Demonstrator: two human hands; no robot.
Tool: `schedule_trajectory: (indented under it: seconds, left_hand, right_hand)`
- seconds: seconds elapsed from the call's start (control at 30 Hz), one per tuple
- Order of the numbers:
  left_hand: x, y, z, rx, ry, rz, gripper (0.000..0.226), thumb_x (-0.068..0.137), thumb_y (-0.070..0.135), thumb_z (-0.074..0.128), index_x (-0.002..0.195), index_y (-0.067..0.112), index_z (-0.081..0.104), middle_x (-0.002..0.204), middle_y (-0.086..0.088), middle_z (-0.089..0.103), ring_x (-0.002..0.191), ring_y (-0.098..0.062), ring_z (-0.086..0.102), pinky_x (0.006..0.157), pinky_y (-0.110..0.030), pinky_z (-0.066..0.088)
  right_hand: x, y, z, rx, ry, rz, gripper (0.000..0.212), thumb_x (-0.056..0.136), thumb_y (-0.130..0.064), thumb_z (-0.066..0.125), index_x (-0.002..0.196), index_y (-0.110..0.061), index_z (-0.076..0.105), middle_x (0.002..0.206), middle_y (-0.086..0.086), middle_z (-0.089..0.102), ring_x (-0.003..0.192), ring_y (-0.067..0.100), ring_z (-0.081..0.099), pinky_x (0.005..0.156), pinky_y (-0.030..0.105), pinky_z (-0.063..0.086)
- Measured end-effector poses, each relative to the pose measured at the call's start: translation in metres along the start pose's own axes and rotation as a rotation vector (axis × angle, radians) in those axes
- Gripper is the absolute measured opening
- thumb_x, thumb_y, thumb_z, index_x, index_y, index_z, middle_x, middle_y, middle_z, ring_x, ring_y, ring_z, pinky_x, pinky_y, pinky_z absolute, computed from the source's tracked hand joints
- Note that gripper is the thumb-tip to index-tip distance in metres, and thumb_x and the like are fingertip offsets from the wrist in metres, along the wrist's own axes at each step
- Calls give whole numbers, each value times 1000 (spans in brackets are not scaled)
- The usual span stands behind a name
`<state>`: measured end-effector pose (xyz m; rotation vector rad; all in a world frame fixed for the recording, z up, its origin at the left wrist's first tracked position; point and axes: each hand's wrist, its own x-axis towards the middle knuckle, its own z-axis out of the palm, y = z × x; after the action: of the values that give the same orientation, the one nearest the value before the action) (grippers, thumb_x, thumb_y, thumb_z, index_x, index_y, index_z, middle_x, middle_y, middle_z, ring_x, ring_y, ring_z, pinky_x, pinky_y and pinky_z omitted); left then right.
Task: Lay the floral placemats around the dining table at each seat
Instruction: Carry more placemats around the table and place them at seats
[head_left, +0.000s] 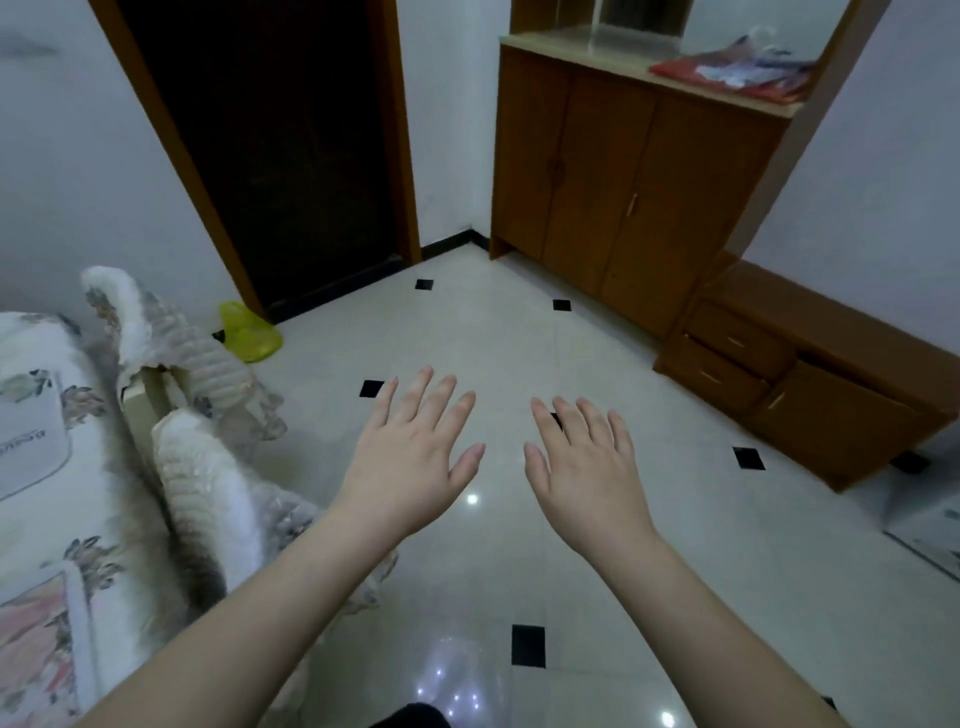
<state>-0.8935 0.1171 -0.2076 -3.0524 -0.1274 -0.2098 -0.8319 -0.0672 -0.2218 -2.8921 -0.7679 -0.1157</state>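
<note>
Both the left hand (410, 467) and right hand (587, 473) hover flat-fingered and empty over the pale tiled floor (519, 343), while the pink floral fabric placemat (31, 639) at near left looks light and limp, probably best pinched by two corners.

A home dining room is indicated: a wooden cabinet (623, 182) is set against the wall, with a cloth-covered table (47, 467) and padded chairs (208, 493) well left of it.

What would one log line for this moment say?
left hand: open, empty | right hand: open, empty | both over tiled floor | floral-covered table at left | placemat: none held
</note>
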Motion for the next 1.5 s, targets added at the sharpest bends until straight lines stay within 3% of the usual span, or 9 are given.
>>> schedule_trajectory:
  seconds: [0.3, 0.47, 0.77, 0.93, 1.13, 1.37, 1.5]
  left_hand:
    - [95, -75, 38, -12, 2, -195, 68, 95, 55, 16, 148, 21, 39, 154, -7, 39, 146, -30, 27, 119, -47, 12]
    - [137, -135, 55, -12, -22, -322, 64, 98, 54, 19, 153, 23, 27, 157, -4, 34, 149, -24, 20, 120, -48, 2]
    - [208, -219, 65, -19, -12, -458, 65, 95, 51, 19, 146, 18, 44, 149, -9, 47, 143, -28, 34, 118, -51, 16]
    - [261, -257, 89, -32, -21, -558, 64, 96, 51, 20, 145, 18, 44, 148, -7, 48, 143, -27, 34, 117, -49, 19]
    - [333, -302, 108, -1, -92, -620, 62, 99, 51, 18, 153, 22, 26, 159, -5, 30, 149, -24, 17, 120, -46, 6]
    - [385, -362, 105, 31, -59, -757, 58, 99, 49, 29, 149, 19, 36, 155, -8, 39, 146, -27, 27, 119, -48, 15]
    - [403, -406, 109, 50, -63, -819, 65, 95, 50, 20, 144, 16, 47, 148, -11, 48, 141, -30, 37, 117, -50, 25]
  right_hand:
    - [157, -27, 32, -7, -71, -181, 56, 103, -46, 19, 155, -27, 16, 162, 1, 22, 151, 22, 13, 121, 42, 0]
    - [238, -63, 45, 8, -128, -271, 56, 103, -45, 19, 156, -26, 15, 163, 1, 20, 151, 21, 11, 121, 41, 0]
    - [364, -112, 63, -1, -131, -414, 56, 103, -45, 19, 155, -26, 17, 162, 2, 23, 149, 22, 15, 121, 42, 6]
    - [448, -132, 86, 30, -142, -513, 56, 102, -45, 22, 154, -25, 22, 161, 3, 27, 148, 22, 20, 120, 42, 10]
    - [555, -146, 105, 44, -156, -606, 56, 102, -44, 21, 154, -25, 22, 160, 3, 27, 148, 22, 20, 121, 41, 12]
    - [651, -183, 116, 32, -189, -743, 56, 102, -44, 21, 155, -25, 20, 161, 3, 25, 149, 23, 20, 121, 42, 12]
    - [694, -223, 125, 40, -192, -823, 56, 102, -45, 21, 155, -25, 21, 161, 3, 26, 149, 23, 20, 120, 42, 13]
